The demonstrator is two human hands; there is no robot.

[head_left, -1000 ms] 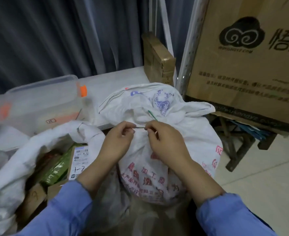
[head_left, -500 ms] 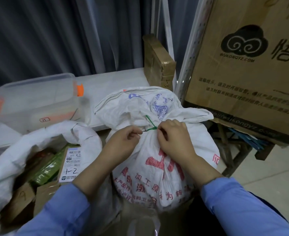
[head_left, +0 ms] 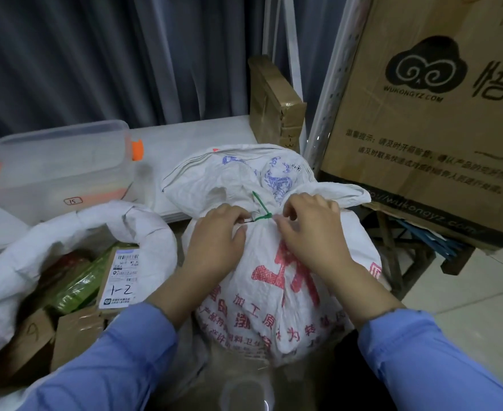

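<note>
A white woven sack (head_left: 274, 292) with red characters stands in front of me, its neck bunched and bound by a green cable tie (head_left: 259, 206) whose tail sticks up to the left. My left hand (head_left: 214, 232) is curled at the neck's left side and pinches a thin dark object (head_left: 248, 221) whose tip meets the tie. My right hand (head_left: 306, 229) grips the bunched neck just right of the tie, fingers curled. What the dark object is cannot be made out.
An open white sack (head_left: 66, 232) at left holds parcels, one a labelled box (head_left: 119, 280). A clear plastic bin (head_left: 60, 167) sits on the white table (head_left: 191, 137). A small carton (head_left: 274, 99) leans at the back. A large printed carton (head_left: 437, 114) rests on a wooden stool (head_left: 407, 253).
A second ago a thin strand stretched between my two hands. Both hands have since closed in on the tie at the neck, and only a short dark tip shows at my left fingers.
</note>
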